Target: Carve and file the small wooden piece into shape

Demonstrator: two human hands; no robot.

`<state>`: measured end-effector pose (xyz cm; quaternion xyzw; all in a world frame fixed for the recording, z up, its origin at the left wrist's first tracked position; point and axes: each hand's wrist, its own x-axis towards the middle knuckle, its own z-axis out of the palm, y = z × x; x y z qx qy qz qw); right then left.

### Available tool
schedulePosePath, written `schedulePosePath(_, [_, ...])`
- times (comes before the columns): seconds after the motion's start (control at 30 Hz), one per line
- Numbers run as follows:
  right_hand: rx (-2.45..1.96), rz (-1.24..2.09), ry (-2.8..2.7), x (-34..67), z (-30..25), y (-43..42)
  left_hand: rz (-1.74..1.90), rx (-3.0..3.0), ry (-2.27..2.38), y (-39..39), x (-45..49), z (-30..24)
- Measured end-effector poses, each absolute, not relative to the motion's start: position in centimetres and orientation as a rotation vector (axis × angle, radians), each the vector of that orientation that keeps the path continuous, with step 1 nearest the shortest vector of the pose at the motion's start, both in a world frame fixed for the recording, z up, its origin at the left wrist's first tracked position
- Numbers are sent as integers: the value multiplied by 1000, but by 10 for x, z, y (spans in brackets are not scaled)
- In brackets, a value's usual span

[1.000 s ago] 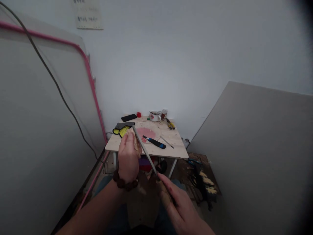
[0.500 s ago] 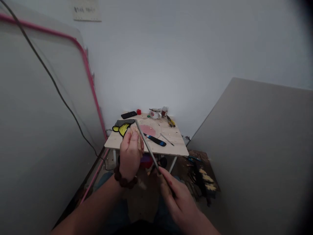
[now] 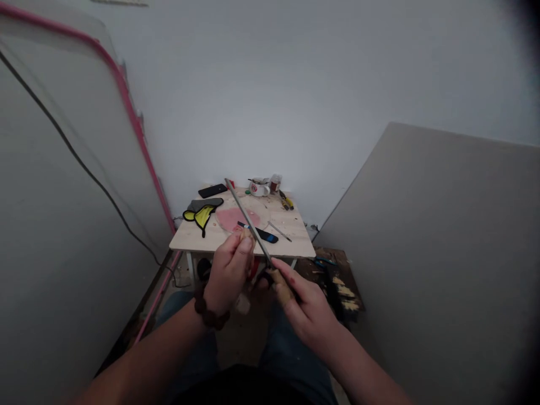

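Note:
My left hand (image 3: 228, 273), with a dark bead bracelet at the wrist, is closed around a small pale wooden piece (image 3: 246, 234) that is mostly hidden by the fingers. My right hand (image 3: 304, 306) grips the wooden handle of a long thin metal file (image 3: 247, 218). The file's blade runs up and to the left, across the top of the wooden piece and my left fingertips. Both hands are held above my lap, in front of a small wooden table (image 3: 295, 239).
The table holds a yellow-and-black cloth item (image 3: 200, 215), a black phone (image 3: 212, 190), a pink disc (image 3: 234, 218), a blue-and-black tool (image 3: 264, 233), a thin rod (image 3: 278, 230), a mug (image 3: 258, 188) and a jar (image 3: 275, 183). Grey panels stand left and right. Wood scraps (image 3: 340, 284) lie on the floor.
The file has slid forward, its tip now reaching further over the table. My left hand has dropped a little with the wooden piece. The camera has tilted down and shifted.

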<state>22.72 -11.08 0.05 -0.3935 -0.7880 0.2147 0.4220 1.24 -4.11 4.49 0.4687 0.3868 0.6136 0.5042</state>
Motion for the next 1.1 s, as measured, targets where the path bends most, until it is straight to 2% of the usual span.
schedulePosePath(0.13, [-1040, 544, -1990, 239, -2, -126, 1537, 1131, 953, -42, 2, 45])
schedulePosePath(0.3, [-1049, 600, -2018, 252, 12, -129, 1273, 1345, 842, -47, -6, 51])
schedulePosePath(0.43, [-1095, 598, -2024, 262, 25, -130, 1387, 1222, 846, -44, -13, 66])
schedulePosePath(0.6, [-1062, 616, -2059, 262, 28, -132, 1139, 1432, 870, -43, -22, 67])
schedulePosePath(0.77, [-1075, 591, -2034, 255, 25, -137, 1332, 1157, 887, -45, -25, 68])
schedulePosePath(0.93, [-1032, 623, -2028, 251, 27, -133, 1170, 1391, 858, -55, -25, 71])
schedulePosePath(1.1, [-1057, 569, -2042, 262, 7, -139, 1465, 1163, 895, -33, -35, 67])
